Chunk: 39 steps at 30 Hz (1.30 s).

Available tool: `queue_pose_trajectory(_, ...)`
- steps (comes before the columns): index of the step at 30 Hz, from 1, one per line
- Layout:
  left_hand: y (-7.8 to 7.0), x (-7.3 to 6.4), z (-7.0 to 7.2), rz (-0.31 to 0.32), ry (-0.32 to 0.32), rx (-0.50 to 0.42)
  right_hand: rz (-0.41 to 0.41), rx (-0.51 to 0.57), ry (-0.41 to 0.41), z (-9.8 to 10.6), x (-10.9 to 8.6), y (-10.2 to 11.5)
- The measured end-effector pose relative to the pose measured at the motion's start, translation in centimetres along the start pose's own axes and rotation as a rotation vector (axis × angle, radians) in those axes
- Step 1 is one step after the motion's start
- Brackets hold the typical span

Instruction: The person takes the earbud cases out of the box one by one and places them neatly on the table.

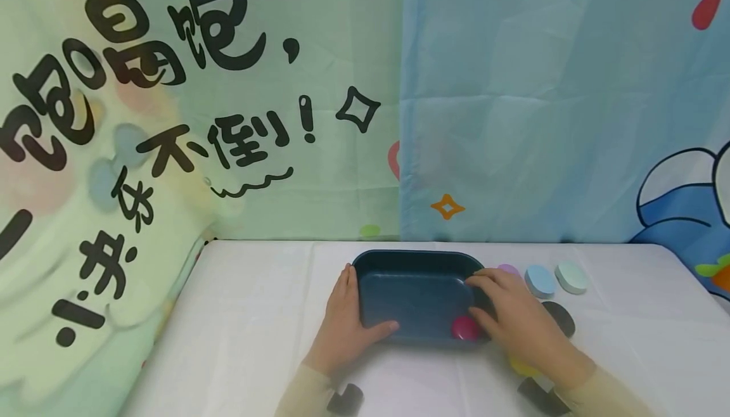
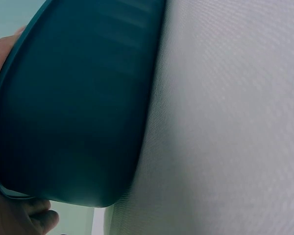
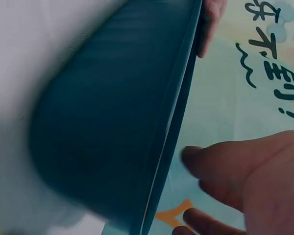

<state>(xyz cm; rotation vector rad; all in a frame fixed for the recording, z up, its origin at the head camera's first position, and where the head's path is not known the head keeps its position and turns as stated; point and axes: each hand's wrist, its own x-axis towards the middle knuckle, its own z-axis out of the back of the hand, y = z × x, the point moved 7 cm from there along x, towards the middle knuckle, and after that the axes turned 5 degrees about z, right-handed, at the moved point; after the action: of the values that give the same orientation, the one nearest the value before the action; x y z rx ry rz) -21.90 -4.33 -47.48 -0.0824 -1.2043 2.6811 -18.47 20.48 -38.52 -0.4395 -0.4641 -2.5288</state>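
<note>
A dark blue rectangular tray (image 1: 413,296) with rounded corners rests on the white table. Inside it, toward the front right, lies a pink disc (image 1: 466,327). My left hand (image 1: 350,328) holds the tray's left end, its fingers along the outer side and its thumb over the front rim. Above the right end, my right hand (image 1: 513,312) has thumb and fingers spread apart, with nothing between them. In the right wrist view a gap shows between those fingertips (image 3: 191,159) and the tray's rim.
Right of the tray stand a light blue disc (image 1: 539,281) and a mint disc (image 1: 571,277), with a purple disc (image 1: 509,269) partly behind my right hand. A black disc (image 1: 559,319) and a yellow piece (image 1: 523,367) lie by my right wrist. Printed curtains (image 1: 513,119) hang behind the table.
</note>
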Motion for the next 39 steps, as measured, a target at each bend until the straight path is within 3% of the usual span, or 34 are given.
queue_pose_trajectory(9, -0.1, -0.1, 0.1, -0.002, -0.002, 0.004, -0.097, -0.087, 0.316, -3.1, 2.2, -0.2)
queue_pose_trajectory(18, -0.2, -0.1, 0.1, -0.016, -0.006, 0.007, -0.082, -0.12, 0.55, -5.3, 2.7, 0.2)
queue_pose_trajectory(31, 0.0, 0.1, 0.1, -0.022, -0.008, 0.004, 0.01, 0.094, 0.651, -6.6, 2.7, -0.3)
queue_pose_trajectory(39, 0.2, 0.1, 0.0, -0.023, -0.01, 0.004, 0.061, 0.143, 0.644, -6.7, 2.9, 0.0)
